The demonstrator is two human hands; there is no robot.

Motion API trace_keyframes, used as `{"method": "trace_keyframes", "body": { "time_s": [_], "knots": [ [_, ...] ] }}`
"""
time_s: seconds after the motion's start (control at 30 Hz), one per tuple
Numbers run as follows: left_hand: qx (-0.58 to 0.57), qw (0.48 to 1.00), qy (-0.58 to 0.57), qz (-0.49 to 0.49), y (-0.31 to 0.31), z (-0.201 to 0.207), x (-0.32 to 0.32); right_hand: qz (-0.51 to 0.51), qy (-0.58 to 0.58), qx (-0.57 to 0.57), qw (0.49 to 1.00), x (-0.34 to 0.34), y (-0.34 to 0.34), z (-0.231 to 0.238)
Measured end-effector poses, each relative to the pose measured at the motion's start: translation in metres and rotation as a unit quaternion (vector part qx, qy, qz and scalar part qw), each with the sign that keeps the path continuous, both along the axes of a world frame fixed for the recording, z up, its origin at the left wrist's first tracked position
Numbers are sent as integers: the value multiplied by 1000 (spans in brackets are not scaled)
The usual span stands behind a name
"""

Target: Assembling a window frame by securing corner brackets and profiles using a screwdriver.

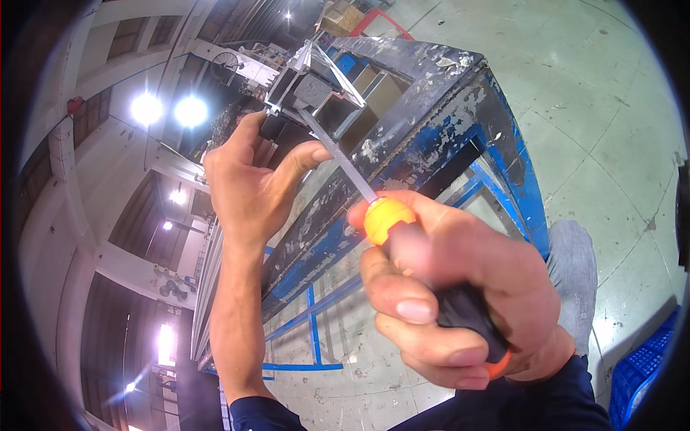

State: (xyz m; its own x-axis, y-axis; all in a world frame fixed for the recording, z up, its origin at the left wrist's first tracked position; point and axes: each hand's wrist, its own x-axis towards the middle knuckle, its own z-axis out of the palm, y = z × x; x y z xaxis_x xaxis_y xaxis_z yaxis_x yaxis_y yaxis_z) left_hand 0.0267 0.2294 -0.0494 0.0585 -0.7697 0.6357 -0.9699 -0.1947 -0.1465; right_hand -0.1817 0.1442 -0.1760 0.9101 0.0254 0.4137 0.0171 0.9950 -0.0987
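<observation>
My right hand [460, 287] is wrapped round the handle of a file [345, 164], whose grip is yellow, black and orange. The narrow grey blade slants up and away, its tip at the near end of a silvery metal profile [313, 93] with hollow box-shaped sections. My left hand [248, 183] grips around this end, the index finger at its left corner and the thumb extended beside the blade. The left hand's remaining fingers are mostly hidden. Beneath the profile stands a workbench [402, 136] with worn black and blue paint.
Blue metal legs and bars [314, 323] stand below the bench top. A blue plastic crate [643, 366] lies on the floor at the lower right. Boxes [341, 18] and a red frame [381, 21] are beyond the bench's far end.
</observation>
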Motion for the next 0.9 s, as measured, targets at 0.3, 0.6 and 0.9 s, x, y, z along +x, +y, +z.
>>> {"method": "trace_keyframes", "body": {
  "time_s": [0.3, 0.6, 0.9],
  "knots": [
    [-24, 997, 67, -31, -5, -5, -10, 89, -105, 230, 963, 8, 15, 0],
    [4, 992, 5, 129, -10, 2, -25, 160, -134, 320, 924, 9, -2, 11],
    [7, 992, 43, 118, -14, 1, -29, 167, -122, 299, 932, 6, -8, -9]
  ]
}}
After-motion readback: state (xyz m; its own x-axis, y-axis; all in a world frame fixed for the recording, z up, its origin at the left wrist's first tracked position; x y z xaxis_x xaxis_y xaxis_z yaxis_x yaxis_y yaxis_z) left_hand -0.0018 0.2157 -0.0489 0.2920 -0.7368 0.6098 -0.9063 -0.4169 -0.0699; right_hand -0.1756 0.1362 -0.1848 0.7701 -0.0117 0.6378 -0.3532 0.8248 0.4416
